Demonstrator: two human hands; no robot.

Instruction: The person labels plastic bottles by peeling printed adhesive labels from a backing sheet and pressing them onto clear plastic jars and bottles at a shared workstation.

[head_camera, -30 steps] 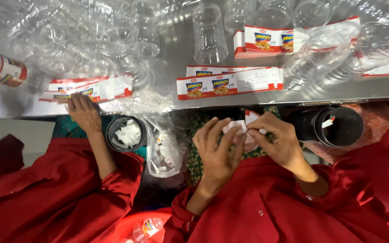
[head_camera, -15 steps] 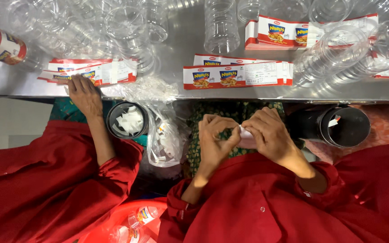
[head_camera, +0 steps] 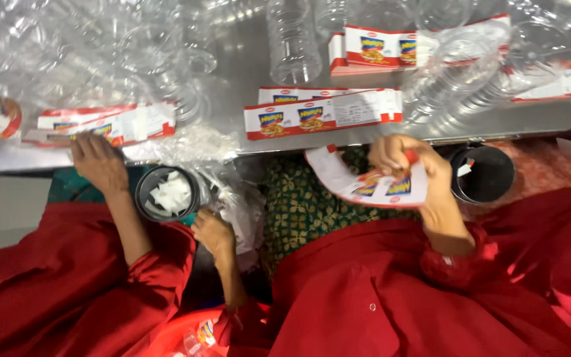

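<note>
Right now our right hand (head_camera: pixel 424 175) holds a red-and-white label strip (head_camera: pixel 371 188) just below the edge of the steel bench (head_camera: pixel 246 79), at centre right of the frame. The fingers (head_camera: pixel 391 149) are closed on its right end, and the strip curls away from them toward the centre. Its long axis runs roughly left to right across the frame, with the free end at upper left of the grip.

Our left hand (head_camera: pixel 214 233) sits well apart from the strip, lower and to the left, beside a crumpled clear plastic bag (head_camera: pixel 239 205). Its fingers are loosely curled, and we cannot tell whether they hold anything. So the right hand is the one on the strip, and the left lies down-left of its free end.

At the left of the frame a co-worker's hand (head_camera: pixel 99 162) rests on another stack of labels (head_camera: pixel 110 124), above a round black cup (head_camera: pixel 168 193) of white scraps.
</note>
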